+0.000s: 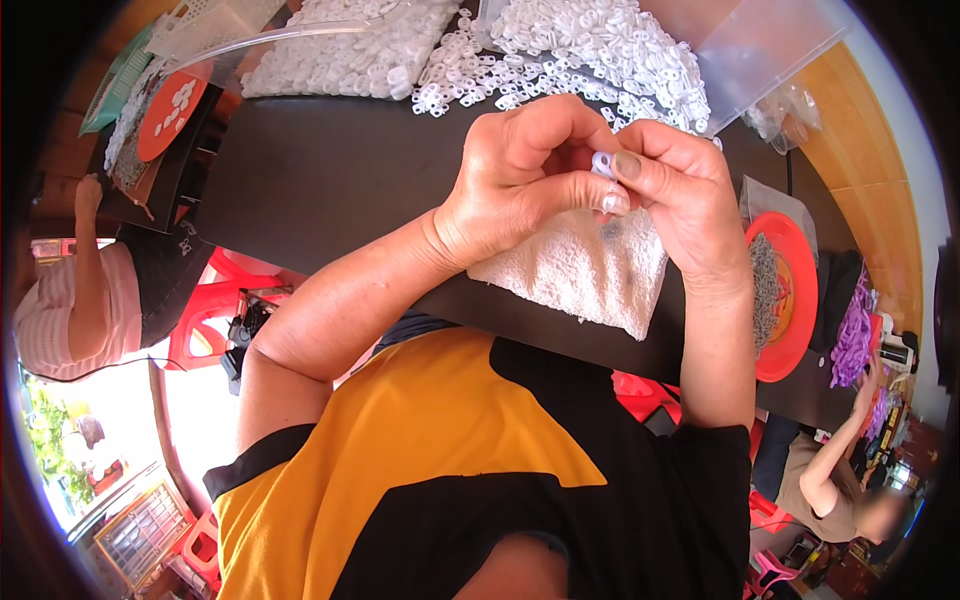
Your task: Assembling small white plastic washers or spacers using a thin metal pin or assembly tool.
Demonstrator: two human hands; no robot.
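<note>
Both hands meet above a dark table, pinching a small white plastic piece with a hole in it. My left hand is closed on the piece from the left, thumb against fingers. From the other side my right hand grips it, thumb pressed near its edge. The fingers hide most of the piece. Below the hands a white cloth lies over the table's near edge. Loose white plastic pieces of a similar look lie heaped just beyond the hands.
A bag-like pile of white pieces stands at the far left, beside a clear plastic bin at the far right. To the right, a red plate holds small grey parts. Other people work at both sides, near a second red plate.
</note>
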